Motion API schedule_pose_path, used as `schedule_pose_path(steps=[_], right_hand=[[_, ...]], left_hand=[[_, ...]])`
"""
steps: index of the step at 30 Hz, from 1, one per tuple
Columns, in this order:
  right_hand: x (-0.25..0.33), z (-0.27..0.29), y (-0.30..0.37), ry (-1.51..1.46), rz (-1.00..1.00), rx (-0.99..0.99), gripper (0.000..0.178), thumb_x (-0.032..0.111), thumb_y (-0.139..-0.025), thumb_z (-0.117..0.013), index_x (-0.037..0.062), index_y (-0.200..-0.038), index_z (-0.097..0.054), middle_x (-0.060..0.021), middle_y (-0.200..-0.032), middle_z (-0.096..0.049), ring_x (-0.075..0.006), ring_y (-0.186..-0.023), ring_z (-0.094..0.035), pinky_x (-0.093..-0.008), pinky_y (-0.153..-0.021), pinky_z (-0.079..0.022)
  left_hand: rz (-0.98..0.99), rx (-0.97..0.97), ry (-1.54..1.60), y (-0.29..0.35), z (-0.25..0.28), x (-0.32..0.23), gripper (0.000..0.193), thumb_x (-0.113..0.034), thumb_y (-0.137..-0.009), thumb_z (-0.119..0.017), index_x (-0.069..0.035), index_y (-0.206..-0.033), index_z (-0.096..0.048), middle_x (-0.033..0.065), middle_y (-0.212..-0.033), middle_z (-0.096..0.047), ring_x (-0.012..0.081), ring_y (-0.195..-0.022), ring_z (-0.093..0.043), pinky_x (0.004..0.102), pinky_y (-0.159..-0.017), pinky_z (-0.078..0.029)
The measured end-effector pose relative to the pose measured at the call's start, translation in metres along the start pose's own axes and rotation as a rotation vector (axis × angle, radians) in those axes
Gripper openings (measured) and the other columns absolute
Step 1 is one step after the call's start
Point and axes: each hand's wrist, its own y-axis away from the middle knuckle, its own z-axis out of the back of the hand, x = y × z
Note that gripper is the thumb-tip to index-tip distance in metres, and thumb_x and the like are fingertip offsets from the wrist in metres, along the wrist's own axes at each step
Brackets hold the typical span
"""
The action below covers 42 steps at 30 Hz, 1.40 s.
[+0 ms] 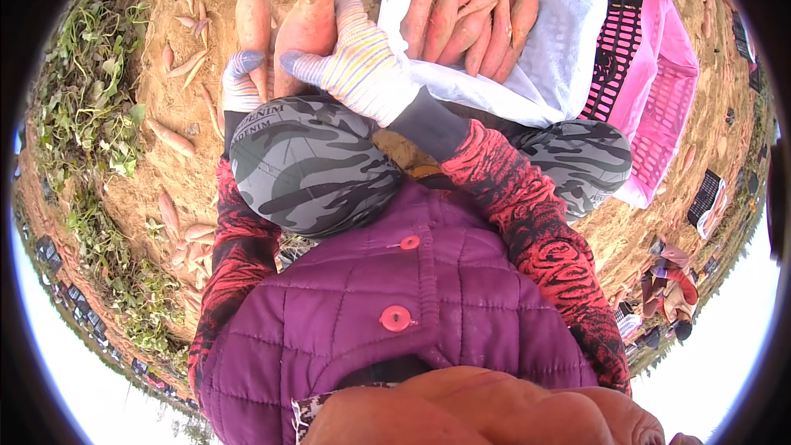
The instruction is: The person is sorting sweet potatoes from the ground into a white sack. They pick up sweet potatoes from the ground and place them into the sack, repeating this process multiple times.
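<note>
My left hand (242, 86), in a striped work glove with grey fingertips, is closed round the narrow lower end of a long sweet potato (254, 21). Beside it, my right hand (367, 62) in a matching glove grips a larger, fatter sweet potato (306, 33), thumb across its lower part and fingers along its right side. Both roots are held upright in the picture, close together, just beyond my left knee. To the right of my right hand, a heap of reddish sweet potatoes (470, 12) lies in a container lined with white plastic sheet (568, 25).
A black crate (616, 53) with pink netting or lining (663, 107) stands right of the white sheet. Loose sweet potatoes (171, 137) lie on sandy soil at left, beside green vines (99, 107). Another person (671, 284) is at the far right, near more crates (709, 202).
</note>
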Motion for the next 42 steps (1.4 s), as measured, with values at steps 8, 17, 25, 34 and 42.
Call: schedule_pose_path(steps=[8,17,25,34,42], right_hand=[[-0.070,0.186,0.008,0.355,0.001,-0.521,0.084,0.027,-0.076,-0.079,0.0032,-0.143,-0.036,-0.0223,-0.122,-0.062,-0.0336,-0.108,-0.063,-0.0401,-0.092,-0.050],[-0.196,0.207,0.009,0.950,-0.730,-0.165,0.079,0.047,-0.084,-0.066,0.0165,-0.150,-0.035,-0.0237,-0.127,-0.061,-0.0395,-0.118,-0.060,-0.0474,-0.099,-0.047],[-0.186,0.196,0.010,1.317,-0.627,-0.038,0.071,0.037,-0.088,-0.064,0.0042,-0.146,-0.040,-0.0246,-0.130,-0.059,-0.0363,-0.117,-0.061,-0.0471,-0.098,-0.049],[-0.048,0.126,0.056,-0.869,-0.030,0.210,0.072,0.028,-0.088,-0.074,-0.0056,-0.143,-0.042,-0.0104,-0.114,-0.065,-0.0164,-0.095,-0.063,-0.0284,-0.075,-0.052],[-0.021,0.196,0.093,-0.825,0.201,-0.483,0.034,0.008,-0.084,-0.073,0.0028,-0.113,-0.057,-0.0056,-0.096,-0.064,-0.0161,-0.078,-0.066,-0.0289,-0.057,-0.056]], left_hand=[[0.054,-0.021,-0.618,0.021,-0.015,-0.027,0.067,-0.024,-0.076,-0.064,0.012,-0.130,-0.050,0.0301,-0.131,-0.056,0.0408,-0.122,-0.056,0.0462,-0.101,-0.048],[0.080,-0.063,-0.947,0.043,-0.041,-0.069,0.062,-0.029,-0.084,-0.064,0.003,-0.136,-0.050,0.0210,-0.123,-0.063,0.0333,-0.112,-0.064,0.0421,-0.093,-0.052],[0.012,-0.195,-1.204,0.068,-0.103,-0.059,0.050,-0.029,-0.080,-0.074,-0.006,-0.122,-0.060,0.0043,-0.103,-0.066,0.0176,-0.098,-0.063,0.0398,-0.078,-0.055],[0.023,-0.085,-1.602,0.062,-0.188,0.031,0.044,-0.023,-0.081,-0.074,-0.007,-0.120,-0.058,-0.0030,-0.070,-0.059,0.0036,-0.050,-0.048,0.0206,-0.043,-0.035],[0.151,0.174,-1.607,0.048,-0.205,0.076,0.059,-0.013,-0.087,-0.064,-0.004,-0.143,-0.046,-0.0002,-0.090,-0.061,0.0041,-0.065,-0.053,0.0174,-0.050,-0.039]])
